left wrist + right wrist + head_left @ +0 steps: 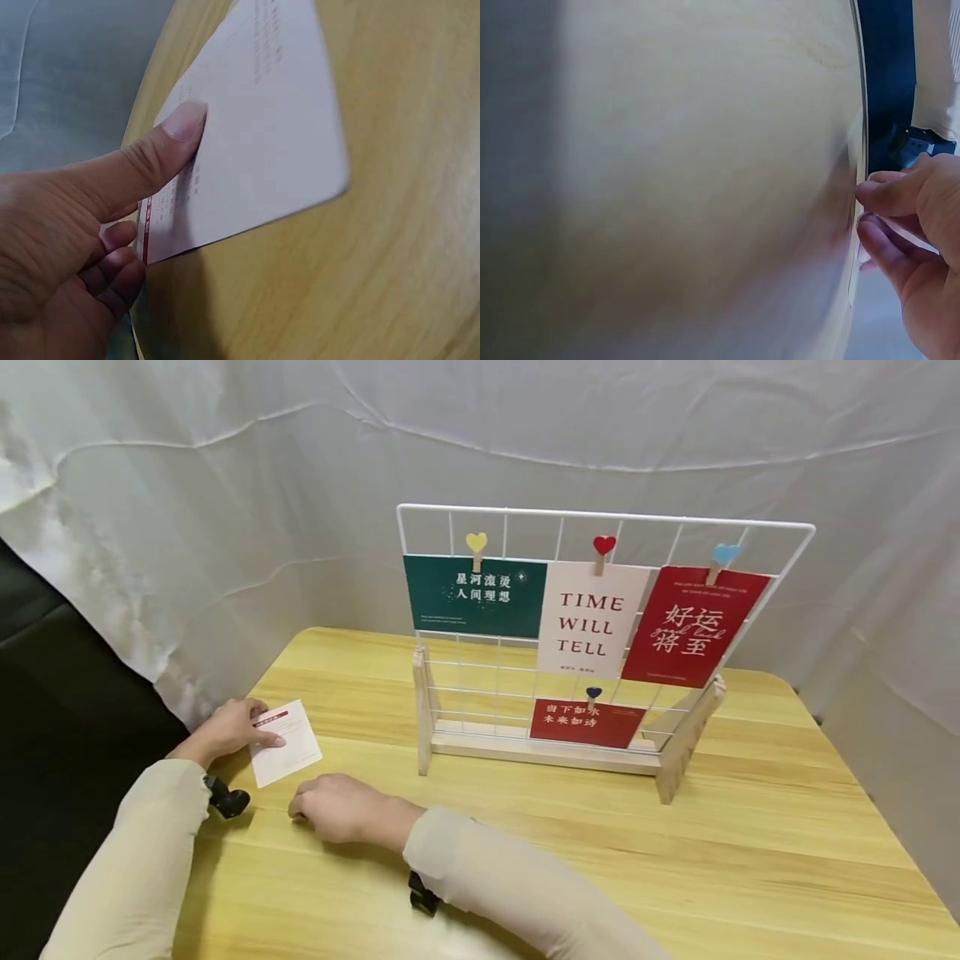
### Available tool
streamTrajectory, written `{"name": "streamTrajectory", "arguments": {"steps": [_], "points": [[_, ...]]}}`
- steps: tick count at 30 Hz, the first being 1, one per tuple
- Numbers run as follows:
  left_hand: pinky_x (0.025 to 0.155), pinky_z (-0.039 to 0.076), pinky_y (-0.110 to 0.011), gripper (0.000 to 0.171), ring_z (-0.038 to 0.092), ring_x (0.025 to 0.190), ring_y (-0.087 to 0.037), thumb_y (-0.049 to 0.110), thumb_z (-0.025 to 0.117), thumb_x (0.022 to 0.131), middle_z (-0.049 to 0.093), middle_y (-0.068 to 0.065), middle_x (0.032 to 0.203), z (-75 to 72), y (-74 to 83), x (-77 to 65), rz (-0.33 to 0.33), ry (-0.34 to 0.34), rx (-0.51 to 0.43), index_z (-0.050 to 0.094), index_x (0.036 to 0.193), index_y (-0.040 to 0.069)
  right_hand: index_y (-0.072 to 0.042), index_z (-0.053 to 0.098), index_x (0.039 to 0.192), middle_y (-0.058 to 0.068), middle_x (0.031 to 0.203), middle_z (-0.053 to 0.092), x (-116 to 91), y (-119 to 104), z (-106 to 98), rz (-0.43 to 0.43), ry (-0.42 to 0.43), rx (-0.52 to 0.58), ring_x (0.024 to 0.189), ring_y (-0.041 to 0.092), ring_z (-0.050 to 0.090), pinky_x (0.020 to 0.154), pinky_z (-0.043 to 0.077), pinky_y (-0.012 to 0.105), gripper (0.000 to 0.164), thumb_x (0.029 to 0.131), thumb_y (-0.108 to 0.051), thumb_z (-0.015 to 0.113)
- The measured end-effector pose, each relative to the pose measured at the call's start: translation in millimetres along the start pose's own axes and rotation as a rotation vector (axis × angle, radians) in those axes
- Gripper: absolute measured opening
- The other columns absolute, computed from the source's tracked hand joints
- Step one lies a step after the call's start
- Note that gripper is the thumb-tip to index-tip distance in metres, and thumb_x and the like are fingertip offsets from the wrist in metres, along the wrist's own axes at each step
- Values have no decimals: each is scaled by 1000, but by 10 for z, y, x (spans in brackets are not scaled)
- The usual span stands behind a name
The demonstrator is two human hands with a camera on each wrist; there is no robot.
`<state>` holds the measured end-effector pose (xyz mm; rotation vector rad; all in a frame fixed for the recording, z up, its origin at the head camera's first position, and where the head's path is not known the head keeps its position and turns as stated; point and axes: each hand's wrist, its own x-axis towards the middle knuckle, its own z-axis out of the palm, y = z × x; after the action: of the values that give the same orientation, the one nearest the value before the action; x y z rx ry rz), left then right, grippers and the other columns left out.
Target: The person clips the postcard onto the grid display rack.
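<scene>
At the table's left side, my left hand [228, 727] pinches a white card [294, 753] by its edge. The left wrist view shows the thumb [161, 150] flat over the card's face, with the other fingers behind its edge. A dark red strip and small print run along the held side. My right hand [337, 810] hovers low over the wood near the card's lower corner. Its fingers are loosely bent, and in the right wrist view a small gap shows between thumb and fingertips [881, 196], with nothing seen in it.
A white wire grid [495, 681] on a wooden stand [540, 753] occupies the table's middle. Heart-topped clothespins hold a green card [435, 597], a white card [562, 585] and two red cards [637, 660] on it. White curtains [337, 435] surround the table [787, 827].
</scene>
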<state>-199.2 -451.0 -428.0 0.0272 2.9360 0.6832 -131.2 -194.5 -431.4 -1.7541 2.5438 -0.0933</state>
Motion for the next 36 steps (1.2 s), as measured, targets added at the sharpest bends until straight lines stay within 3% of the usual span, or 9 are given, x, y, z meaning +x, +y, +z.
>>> {"name": "streamTrajectory", "arguments": {"steps": [8, 13, 19, 25, 36], "points": [[84, 34, -56, 83, 40, 100, -47, 43, 85, 73, 49, -34, 110, 6, -19, -7, -37, 20, 45, 51, 118, -18, -22, 66, 122, -13, 114, 67, -152, 54, -11, 19, 35, 83, 102, -1, 60, 92, 41, 11, 23, 100, -25, 57], [82, 36, -55, 80, 43, 95, -46, 43, 86, 72, 51, -32, 105, 18, -15, -9, -39, 28, 41, 49, 112, -15, -21, 65, 124, -13, 115, 67, -262, 104, -26, 9, 35, 90, 101, -3, 61, 91, 42, 11, 26, 101, -27, 55], [84, 37, -55, 84, 45, 96, -45, 41, 86, 73, 52, -35, 109, 8, -7, -23, -46, 13, 18, 47, 118, -19, -19, 64, 128, -12, 119, 66, -451, 189, -77, 11, 40, 126, 106, -3, 59, 94, 41, 12, 29, 102, -28, 54], [79, 44, -50, 86, 52, 88, -39, 42, 86, 72, 55, -34, 106, -23, -3, -26, -66, -5, 14, 48, 116, -21, -18, 64, 128, -11, 120, 66, -624, 300, -96, 45, 95, 216, 105, -5, 58, 92, 41, 11, 29, 102, -26, 54], [77, 38, -50, 81, 47, 89, -45, 44, 87, 70, 57, -30, 97, -37, 14, -42, -69, 11, 82, 53, 109, -18, -14, 65, 126, -9, 114, 68, -947, 422, -214, 40, 203, 292, 98, -5, 58, 85, 43, 8, 27, 102, -22, 54]]}}
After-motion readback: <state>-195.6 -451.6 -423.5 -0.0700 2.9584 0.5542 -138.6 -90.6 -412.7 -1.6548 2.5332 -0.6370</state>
